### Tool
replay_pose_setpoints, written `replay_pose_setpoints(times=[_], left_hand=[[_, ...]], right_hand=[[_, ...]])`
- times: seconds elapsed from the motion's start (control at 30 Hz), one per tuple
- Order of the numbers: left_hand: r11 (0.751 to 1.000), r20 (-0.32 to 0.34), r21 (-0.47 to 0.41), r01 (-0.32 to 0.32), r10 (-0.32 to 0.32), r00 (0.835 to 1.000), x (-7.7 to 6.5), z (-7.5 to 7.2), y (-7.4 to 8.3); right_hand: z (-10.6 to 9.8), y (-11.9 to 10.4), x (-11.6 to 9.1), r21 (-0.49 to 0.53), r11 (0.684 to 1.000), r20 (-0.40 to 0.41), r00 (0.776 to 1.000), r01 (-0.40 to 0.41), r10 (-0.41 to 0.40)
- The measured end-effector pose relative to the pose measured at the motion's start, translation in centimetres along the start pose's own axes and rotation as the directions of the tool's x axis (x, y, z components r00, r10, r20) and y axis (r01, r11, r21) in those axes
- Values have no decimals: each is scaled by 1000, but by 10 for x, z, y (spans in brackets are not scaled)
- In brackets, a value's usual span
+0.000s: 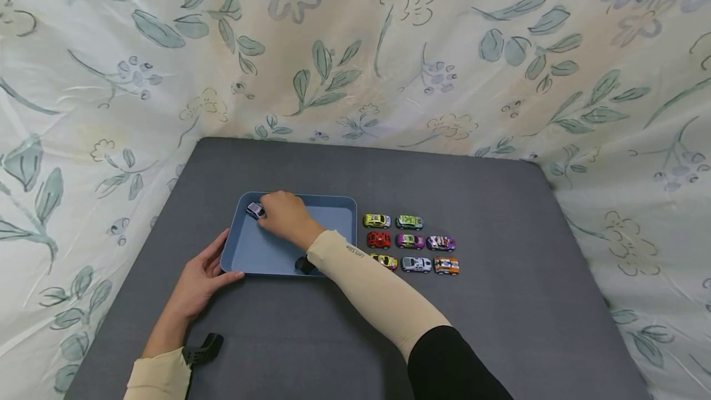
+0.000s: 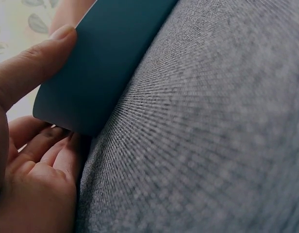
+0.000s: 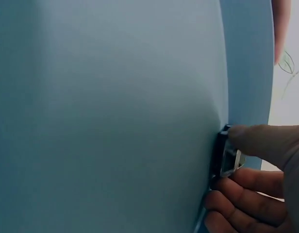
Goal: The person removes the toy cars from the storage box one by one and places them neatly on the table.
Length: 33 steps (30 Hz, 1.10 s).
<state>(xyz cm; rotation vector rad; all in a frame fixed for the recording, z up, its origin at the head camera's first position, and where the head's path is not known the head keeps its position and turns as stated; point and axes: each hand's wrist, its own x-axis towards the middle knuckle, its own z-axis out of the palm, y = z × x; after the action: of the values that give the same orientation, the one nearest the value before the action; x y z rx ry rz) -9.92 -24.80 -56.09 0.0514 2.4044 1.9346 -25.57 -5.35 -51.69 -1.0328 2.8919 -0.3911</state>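
Observation:
At the far left corner inside a blue rectangular tray (image 1: 278, 258), my right hand (image 1: 289, 218) pinches a small dark and white toy car (image 1: 255, 210) between thumb and fingers. The right wrist view has the car (image 3: 229, 153) low beside the tray wall (image 3: 249, 63); whether it touches the floor I cannot tell. My left hand (image 1: 197, 276) holds the tray's near left corner, thumb at the front side and fingers by the left side. In the left wrist view that thumb (image 2: 57, 46) presses the tray's outer wall (image 2: 101, 63), with the fingers bent below.
Right of the tray, several toy cars stand in rows, among them a red car (image 1: 379, 239), a green car (image 1: 410, 221) and an orange car (image 1: 447, 265). My right forearm partly covers a yellow car (image 1: 385, 261). Grey cloth covers the table (image 1: 500, 326); a floral curtain (image 1: 355, 48) hangs behind.

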Motion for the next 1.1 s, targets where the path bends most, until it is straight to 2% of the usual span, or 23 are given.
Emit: replay_pose_setpoints(times=[0.27, 0.63, 0.8, 1.1], left_hand=[[1000, -9, 13, -3, 3, 1000, 0, 0, -1], [1000, -9, 11, -4, 5, 1000, -1, 1, 1], [1000, -6, 8, 1, -1, 1000, -2, 1, 0], [1000, -8, 4, -5, 5, 1000, -1, 3, -3]], right_hand=[[-4, 6, -5, 63, 997, -5, 999, -33, 33], [-19, 10, -17, 73, 997, -9, 1000, -4, 4], [-29, 12, -28, 131, 991, 15, 1000, -8, 6], [-42, 29, -49, 147, 989, -17, 1000, 0, 2]])
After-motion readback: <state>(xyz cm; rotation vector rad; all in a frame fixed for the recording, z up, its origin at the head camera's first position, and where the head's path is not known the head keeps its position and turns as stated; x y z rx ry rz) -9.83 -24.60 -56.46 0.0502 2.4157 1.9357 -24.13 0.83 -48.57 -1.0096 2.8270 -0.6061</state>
